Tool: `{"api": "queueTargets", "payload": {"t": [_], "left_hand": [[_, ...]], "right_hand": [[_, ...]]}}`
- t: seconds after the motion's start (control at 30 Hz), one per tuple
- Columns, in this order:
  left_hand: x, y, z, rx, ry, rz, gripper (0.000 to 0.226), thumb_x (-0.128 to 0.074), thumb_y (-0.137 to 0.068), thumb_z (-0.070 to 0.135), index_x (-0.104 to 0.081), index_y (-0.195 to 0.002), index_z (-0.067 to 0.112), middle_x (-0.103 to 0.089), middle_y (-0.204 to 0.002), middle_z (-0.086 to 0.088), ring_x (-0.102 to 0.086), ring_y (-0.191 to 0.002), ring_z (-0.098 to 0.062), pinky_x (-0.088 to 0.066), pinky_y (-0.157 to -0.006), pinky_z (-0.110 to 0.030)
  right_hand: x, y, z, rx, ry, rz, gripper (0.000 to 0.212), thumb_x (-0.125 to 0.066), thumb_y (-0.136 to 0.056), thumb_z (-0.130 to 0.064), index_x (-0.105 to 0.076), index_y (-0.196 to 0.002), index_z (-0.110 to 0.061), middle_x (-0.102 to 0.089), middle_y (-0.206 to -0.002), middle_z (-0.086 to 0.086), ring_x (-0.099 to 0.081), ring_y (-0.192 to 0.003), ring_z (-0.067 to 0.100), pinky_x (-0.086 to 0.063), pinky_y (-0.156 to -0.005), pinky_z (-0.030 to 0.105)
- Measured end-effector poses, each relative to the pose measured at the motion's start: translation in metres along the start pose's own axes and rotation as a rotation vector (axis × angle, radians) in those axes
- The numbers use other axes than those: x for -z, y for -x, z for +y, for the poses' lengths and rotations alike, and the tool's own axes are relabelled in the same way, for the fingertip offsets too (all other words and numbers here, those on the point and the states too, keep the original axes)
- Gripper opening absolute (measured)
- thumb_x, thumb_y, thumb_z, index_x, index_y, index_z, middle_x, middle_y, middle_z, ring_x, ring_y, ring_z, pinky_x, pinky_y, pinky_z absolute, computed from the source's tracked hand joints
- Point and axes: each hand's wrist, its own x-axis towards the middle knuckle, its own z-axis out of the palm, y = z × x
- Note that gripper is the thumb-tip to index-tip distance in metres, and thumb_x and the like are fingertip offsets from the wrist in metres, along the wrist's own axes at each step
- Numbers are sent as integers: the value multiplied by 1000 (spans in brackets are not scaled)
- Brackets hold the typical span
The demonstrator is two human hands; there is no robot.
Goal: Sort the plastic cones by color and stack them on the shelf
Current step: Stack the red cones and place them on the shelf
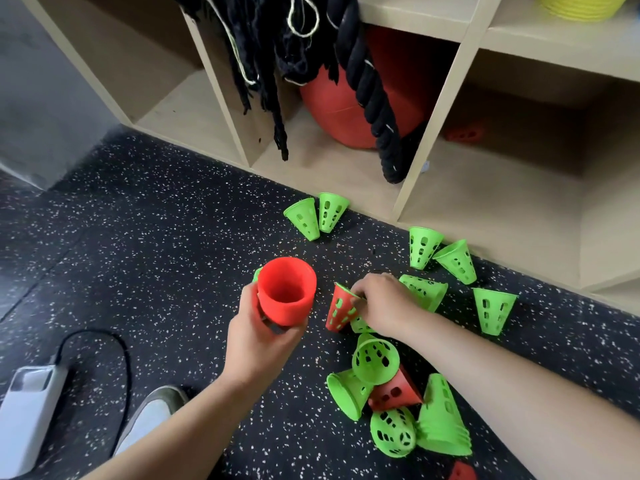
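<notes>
My left hand [258,336] holds a stack of red cones [285,294], wide mouth facing up, above the dark speckled floor. My right hand [384,303] grips the rim of a single red cone [338,311] that has a green cone nested inside it. Several green cones lie scattered on the floor: a pair [317,214] near the shelf edge, others [440,254] to the right, and a pile [377,362] below my right arm. Another red cone [394,393] lies in that pile. A stack of green cones [441,417] lies beside it.
A wooden cubby shelf [446,98] runs along the back. Black ropes [363,71] and a red ball [346,109] fill one cubby, a red cone [465,133] sits in the right cubby, and yellow cones [581,6] sit above. A white power bank [29,403] and a shoe [152,414] lie at the left.
</notes>
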Motion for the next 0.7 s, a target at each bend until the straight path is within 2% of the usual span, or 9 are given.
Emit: {"api": "queueTargets", "payload": {"t": [0.1, 0.17, 0.23, 0.33, 0.43, 0.57, 0.63, 0.7], "left_hand": [[-2, 3, -8, 16, -21, -12, 60, -90, -67, 19, -52, -112, 28, -68, -86, 16, -63, -76, 6, -43, -60, -7], [-4, 5, -12, 32, -48, -22, 60, -91, -66, 21, -51, -110, 30, -67, -85, 18, -62, -76, 7, -42, -60, -6], [-7, 5, -13, 51, -70, -37, 62, -91, -66, 25, -48, -109, 35, -66, -86, 21, -63, -75, 3, -42, -60, -5], [-13, 5, -10, 70, -94, -67, 64, -90, -67, 28, -44, -110, 40, -61, -85, 24, -59, -74, 3, -40, -59, -4], [-20, 7, 1, 53, -82, -98, 66, -89, -67, 28, -42, -112, 41, -58, -86, 24, -55, -75, 12, -40, -58, -4], [-29, 12, 21, -13, -52, -123, 66, -89, -68, 30, -45, -116, 35, -60, -84, 23, -58, -73, 18, -41, -57, -5], [-32, 15, 27, -40, -30, -125, 66, -89, -68, 31, -48, -119, 31, -61, -86, 23, -59, -76, 18, -43, -59, -6], [-32, 18, 32, -53, -20, -128, 66, -89, -68, 28, -49, -120, 29, -61, -88, 23, -60, -77, 14, -45, -61, -7]], "right_hand": [[4, 2, -3, -9, -78, 101, 15, -59, -98, -26, -74, -97, -27, -71, -95, -6, -63, -85, 18, -37, -60, 26], [17, 9, -2, -32, -209, 226, 15, -62, -97, -26, -75, -101, -21, -62, -78, -16, -55, -63, 5, -33, -51, 19], [37, 22, -1, -12, -342, 407, 14, -67, -94, -22, -76, -102, -15, -51, -68, -22, -46, -52, 0, -29, -47, 11], [73, 54, -7, 108, -523, 610, 10, -79, -83, -18, -77, -90, -12, -60, -73, -20, -52, -60, 7, -38, -54, 9], [90, 74, -17, 212, -560, 561, 14, -87, -72, -20, -79, -83, -16, -69, -78, -13, -55, -62, 6, -39, -56, 10], [83, 76, -21, 373, -384, 437, 17, -89, -70, -27, -80, -80, -16, -70, -77, -9, -61, -66, 10, -49, -64, 26], [78, 80, -17, 430, -392, 458, 16, -85, -75, -29, -81, -83, -15, -71, -79, -6, -63, -70, 9, -49, -67, 21], [80, 91, -13, 433, -416, 562, 17, -81, -80, -28, -81, -86, -13, -73, -82, -2, -64, -72, 7, -49, -67, 16]]}}
